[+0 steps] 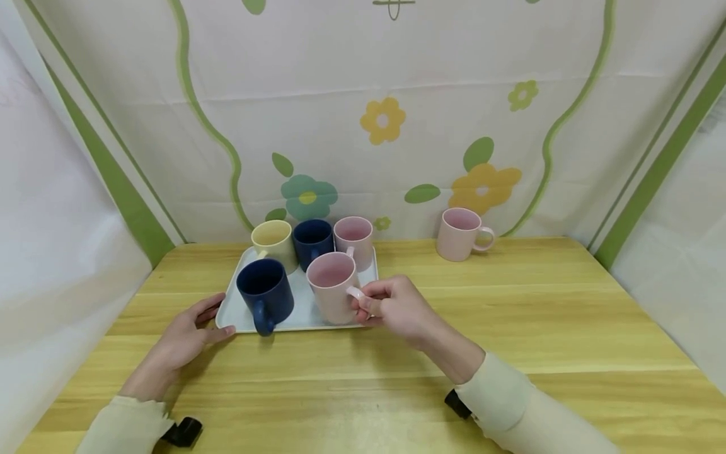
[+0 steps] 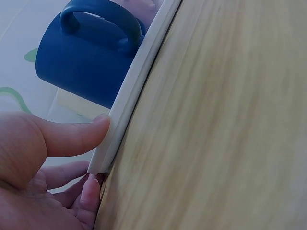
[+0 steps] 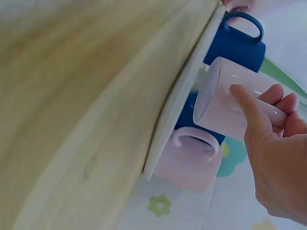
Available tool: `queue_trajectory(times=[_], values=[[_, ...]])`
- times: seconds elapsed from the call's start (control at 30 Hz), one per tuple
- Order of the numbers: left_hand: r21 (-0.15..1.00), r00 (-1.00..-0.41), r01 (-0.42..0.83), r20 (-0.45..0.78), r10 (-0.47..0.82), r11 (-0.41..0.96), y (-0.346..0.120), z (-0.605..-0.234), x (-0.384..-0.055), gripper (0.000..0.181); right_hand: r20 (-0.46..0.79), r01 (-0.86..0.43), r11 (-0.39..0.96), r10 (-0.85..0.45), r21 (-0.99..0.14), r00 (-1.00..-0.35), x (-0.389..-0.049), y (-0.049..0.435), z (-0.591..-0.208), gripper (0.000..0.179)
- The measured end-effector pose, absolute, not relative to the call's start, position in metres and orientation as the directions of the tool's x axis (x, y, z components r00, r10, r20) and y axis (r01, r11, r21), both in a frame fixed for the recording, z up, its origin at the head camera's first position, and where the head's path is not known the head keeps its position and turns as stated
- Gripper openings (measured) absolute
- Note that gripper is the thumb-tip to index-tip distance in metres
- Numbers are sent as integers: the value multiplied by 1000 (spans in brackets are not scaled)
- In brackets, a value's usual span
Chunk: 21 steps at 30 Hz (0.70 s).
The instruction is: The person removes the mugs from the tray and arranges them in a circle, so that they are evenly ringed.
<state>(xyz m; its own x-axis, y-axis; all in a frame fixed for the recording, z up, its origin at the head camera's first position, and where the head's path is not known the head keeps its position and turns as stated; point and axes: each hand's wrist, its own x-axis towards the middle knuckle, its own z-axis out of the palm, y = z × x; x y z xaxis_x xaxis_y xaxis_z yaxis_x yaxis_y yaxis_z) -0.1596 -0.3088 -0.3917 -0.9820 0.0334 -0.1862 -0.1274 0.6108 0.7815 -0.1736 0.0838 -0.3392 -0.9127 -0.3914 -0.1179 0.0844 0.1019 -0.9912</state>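
Pink and glossy, the held mug [image 1: 331,301] was raised just above the near right part of the white tray [image 1: 300,306], and I confirmed its handle pinched between the thumb and curled fingers of the right hand [image 1: 399,310]. On my remote feed, the left hand [image 1: 184,340], thumb moderately parted from fingers, held the tray's near left corner. I logged a near blue mug [image 1: 273,296] at left, a far row of yellow mug [image 1: 279,253], far blue mug [image 1: 305,253] and second pink mug [image 1: 363,249], and a third pink mug [image 1: 452,244] farther right on the wooden table [image 1: 397,391].
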Motion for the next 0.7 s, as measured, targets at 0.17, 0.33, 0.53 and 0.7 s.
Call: queue_trajectory(times=[0.17,0.33,0.53,0.7], values=[[786,-981,-127,-189,39,605,-310,-394,-161,91,-112,75,112,-371,-991,-922,-175,89,-335,19],[769,-982,-117,-182,41,628,-310,-395,-162,91,-113,80,105,-352,-991,-929,-174,95,-333,20],[782,-981,-123,-188,43,611,-309,-395,-164,92,-97,72,86,-342,-994,-935,-175,103,-330,21],[790,-979,-137,-200,40,598,-309,-394,-163,92,-74,51,72,-350,-996,-934,-177,107,-328,21]])
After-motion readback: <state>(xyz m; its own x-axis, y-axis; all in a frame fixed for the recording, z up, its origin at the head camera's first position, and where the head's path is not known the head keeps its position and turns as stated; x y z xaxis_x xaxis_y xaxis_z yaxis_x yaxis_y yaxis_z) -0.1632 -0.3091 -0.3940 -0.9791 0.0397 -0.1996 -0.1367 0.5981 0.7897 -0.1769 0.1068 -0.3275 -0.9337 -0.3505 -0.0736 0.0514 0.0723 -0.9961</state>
